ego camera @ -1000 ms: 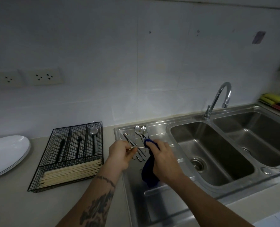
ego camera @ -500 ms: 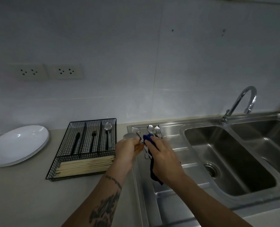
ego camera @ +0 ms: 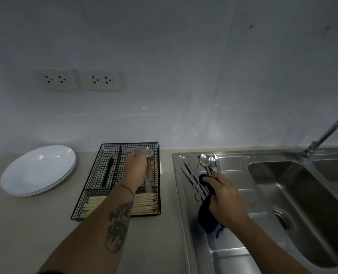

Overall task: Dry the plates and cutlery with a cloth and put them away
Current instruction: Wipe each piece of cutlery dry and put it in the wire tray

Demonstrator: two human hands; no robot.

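My left hand [ego camera: 135,169] is over the black wire cutlery tray [ego camera: 96,176] and holds a blurred silver spoon [ego camera: 140,151] above the tray's right compartment, where another spoon [ego camera: 149,152] lies. My right hand [ego camera: 222,196] grips a dark blue cloth [ego camera: 206,216] over the sink's draining board [ego camera: 233,169]. Beside that hand lie wet spoons [ego camera: 203,160] and knives [ego camera: 189,173]. White plates [ego camera: 37,171] are stacked on the counter at the left.
The tray also holds a black-handled knife [ego camera: 108,171] and a bundle of wooden chopsticks [ego camera: 144,203] at its front. The steel sink basin [ego camera: 302,204] and tap [ego camera: 322,135] are on the right. Two wall sockets [ego camera: 78,79] sit above the counter.
My left hand has carried the spoon left from the draining board to the cutlery tray. My right hand kept the cloth and stayed over the draining board. The view has turned left.
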